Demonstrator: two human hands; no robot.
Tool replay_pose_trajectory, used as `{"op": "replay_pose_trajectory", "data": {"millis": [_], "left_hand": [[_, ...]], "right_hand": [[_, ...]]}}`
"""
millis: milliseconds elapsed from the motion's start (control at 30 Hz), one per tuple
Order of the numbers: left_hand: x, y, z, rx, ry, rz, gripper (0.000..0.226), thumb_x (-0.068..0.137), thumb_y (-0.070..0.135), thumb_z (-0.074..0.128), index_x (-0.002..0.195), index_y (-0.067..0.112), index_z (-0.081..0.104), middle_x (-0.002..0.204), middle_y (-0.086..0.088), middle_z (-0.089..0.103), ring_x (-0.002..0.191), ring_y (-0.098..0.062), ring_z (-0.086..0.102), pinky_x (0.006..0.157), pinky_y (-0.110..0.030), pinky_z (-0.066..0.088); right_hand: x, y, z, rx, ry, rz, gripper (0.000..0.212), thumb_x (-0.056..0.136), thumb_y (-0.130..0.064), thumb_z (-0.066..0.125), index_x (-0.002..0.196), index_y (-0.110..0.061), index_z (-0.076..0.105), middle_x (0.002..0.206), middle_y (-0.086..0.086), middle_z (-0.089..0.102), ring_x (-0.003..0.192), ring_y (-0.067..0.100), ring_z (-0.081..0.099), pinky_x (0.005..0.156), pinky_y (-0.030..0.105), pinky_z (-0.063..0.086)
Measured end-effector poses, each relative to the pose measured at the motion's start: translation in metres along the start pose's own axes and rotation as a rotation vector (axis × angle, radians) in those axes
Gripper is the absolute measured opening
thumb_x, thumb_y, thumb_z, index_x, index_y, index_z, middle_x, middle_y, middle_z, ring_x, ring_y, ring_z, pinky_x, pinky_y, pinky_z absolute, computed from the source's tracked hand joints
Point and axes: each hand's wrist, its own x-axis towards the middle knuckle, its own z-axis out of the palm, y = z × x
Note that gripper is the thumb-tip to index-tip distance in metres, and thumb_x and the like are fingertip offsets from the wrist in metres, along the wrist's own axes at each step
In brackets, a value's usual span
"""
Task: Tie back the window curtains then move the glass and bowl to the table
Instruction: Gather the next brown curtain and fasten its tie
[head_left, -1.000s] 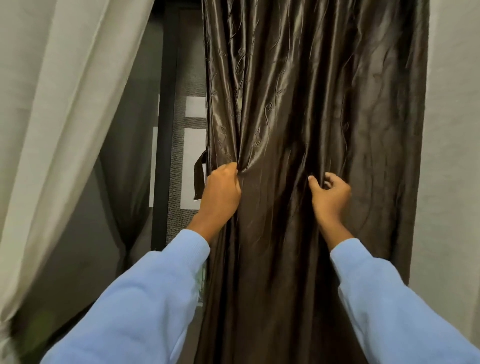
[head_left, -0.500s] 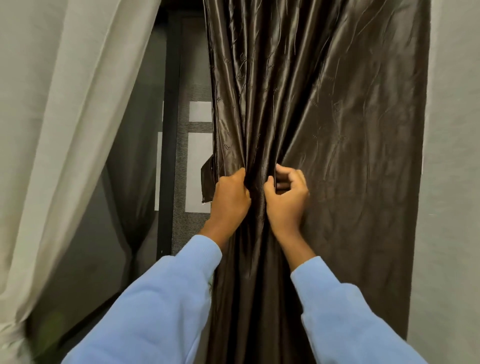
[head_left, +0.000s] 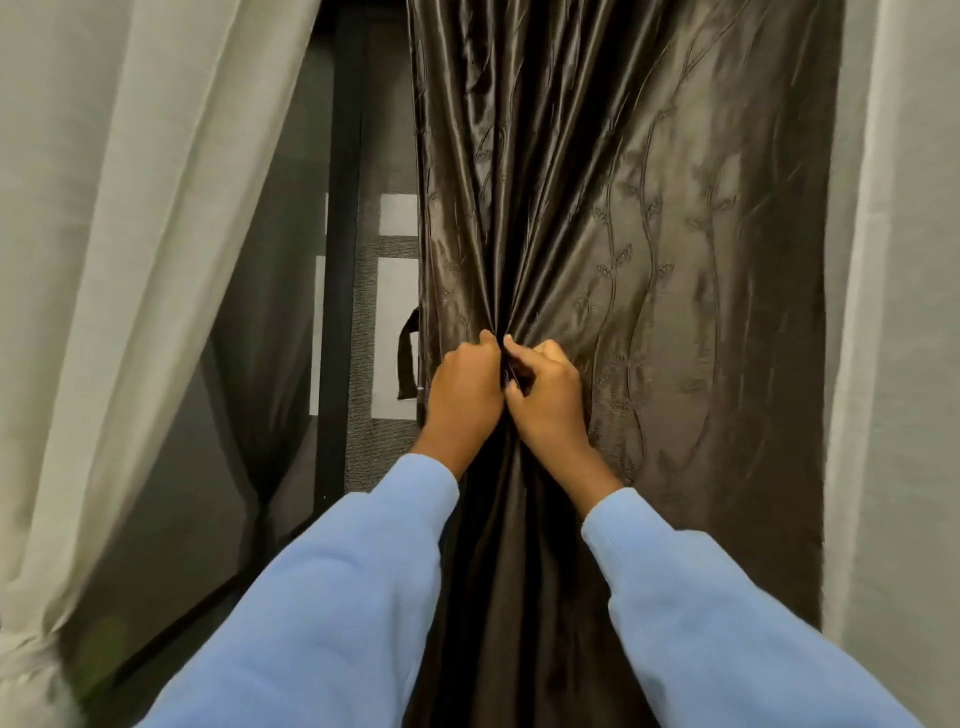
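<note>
Gripping the glossy dark-brown embroidered curtain (head_left: 623, 234) where it bunches at mid-height, right of the window: my left hand (head_left: 465, 387) and right hand (head_left: 548, 400) touch, fingers (head_left: 545, 354) curled round the pleats (light-blue sleeves (head_left: 337, 597) below). A dark fabric strap (head_left: 408, 358) hangs just left, and a pale beige curtain (head_left: 130, 234) farther left.

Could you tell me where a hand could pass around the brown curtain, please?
Free: the gap between the brown curtain and the dark window frame, where only the strap hangs. Crowded: the curtain's middle, where the left hand and right hand grip the bunched folds. At right, its edge meets a pale surface; no gap shows.
</note>
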Motion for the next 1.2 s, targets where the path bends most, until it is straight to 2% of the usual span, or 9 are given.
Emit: {"op": "replay_pose_trajectory", "data": {"millis": [133,233,267,433,567,667,767,1000,1200], "left_hand": [[-0.008,0.006,-0.003,-0.187,0.099,-0.024,0.021,0.079,-0.007,0.043,0.096,0.000,0.054,0.076,-0.022,0.061,0.073,-0.042,0.060,0.062,-0.045,0.051],[-0.012,0.020,-0.005,-0.240,0.109,0.001,0.037,0.081,-0.005,0.043,0.116,-0.002,0.054,0.075,-0.020,0.061,0.072,-0.038,0.061,0.062,-0.039,0.049],[-0.011,0.024,-0.006,-0.232,0.092,0.005,0.046,0.083,-0.004,0.044,0.129,-0.001,0.048,0.077,-0.019,0.061,0.073,-0.036,0.060,0.064,-0.037,0.048],[-0.011,0.023,-0.006,-0.125,-0.014,0.038,0.080,0.091,0.003,0.047,0.152,0.012,-0.004,0.074,-0.009,0.053,0.067,-0.024,0.053,0.068,-0.039,0.050],[-0.010,0.012,0.000,-0.034,-0.024,-0.006,0.070,0.089,0.003,0.046,0.150,0.005,0.012,0.087,-0.018,0.062,0.079,-0.035,0.060,0.072,-0.047,0.051],[-0.009,0.005,-0.001,-0.162,0.061,-0.017,0.025,0.084,0.002,0.048,0.107,0.000,0.056,0.083,-0.020,0.064,0.079,-0.040,0.062,0.067,-0.045,0.051],[-0.010,0.001,-0.005,-0.355,0.070,0.003,0.017,0.081,-0.003,0.049,0.087,0.002,0.063,0.069,-0.009,0.063,0.063,-0.025,0.058,0.059,-0.034,0.047],[-0.003,0.002,-0.015,-0.445,0.011,-0.044,0.043,0.079,-0.009,0.047,0.050,0.019,0.032,0.046,0.005,0.037,0.042,-0.007,0.033,0.039,-0.014,0.025],[0.005,0.005,-0.009,-0.508,0.096,-0.094,0.055,0.091,0.030,0.061,0.044,0.012,0.037,0.038,0.000,0.036,0.035,-0.011,0.033,0.039,-0.020,0.024]], "right_hand": [[0.014,0.021,-0.004,-0.215,-0.150,0.134,0.048,0.081,0.006,0.062,0.127,-0.006,0.064,0.105,0.015,0.062,0.099,0.029,0.062,0.084,0.030,0.049],[0.024,0.020,-0.011,-0.257,-0.196,0.144,0.011,0.078,0.006,0.058,0.074,0.000,0.065,0.074,0.012,0.064,0.068,0.019,0.060,0.060,0.029,0.041],[0.024,0.015,-0.013,-0.191,-0.180,0.163,0.020,0.078,0.006,0.059,0.062,-0.007,0.059,0.063,0.006,0.060,0.058,0.010,0.055,0.055,0.028,0.039],[0.003,-0.003,-0.010,0.241,0.097,0.335,0.036,0.077,0.001,0.072,0.110,-0.014,0.066,0.081,0.001,0.067,0.067,0.004,0.061,0.059,0.012,0.048],[-0.016,-0.011,-0.001,0.374,0.309,0.350,0.049,0.076,0.003,0.069,0.120,-0.017,0.065,0.086,0.005,0.065,0.075,0.010,0.061,0.069,0.016,0.053],[-0.016,-0.015,0.003,0.410,0.287,0.287,0.046,0.080,0.007,0.066,0.122,-0.012,0.067,0.096,0.009,0.064,0.079,0.007,0.060,0.069,0.013,0.051],[-0.010,-0.017,0.004,0.393,0.207,0.237,0.043,0.082,0.011,0.063,0.122,-0.007,0.067,0.101,0.013,0.065,0.083,0.006,0.059,0.071,0.006,0.046],[-0.013,-0.016,0.008,0.467,0.152,0.217,0.041,0.085,0.011,0.064,0.123,-0.005,0.065,0.103,0.014,0.064,0.081,0.007,0.058,0.076,0.011,0.047],[-0.016,-0.015,0.003,0.494,0.127,0.185,0.015,0.086,0.009,0.063,0.090,0.000,0.074,0.093,0.017,0.064,0.079,0.011,0.061,0.070,0.023,0.047]]}}
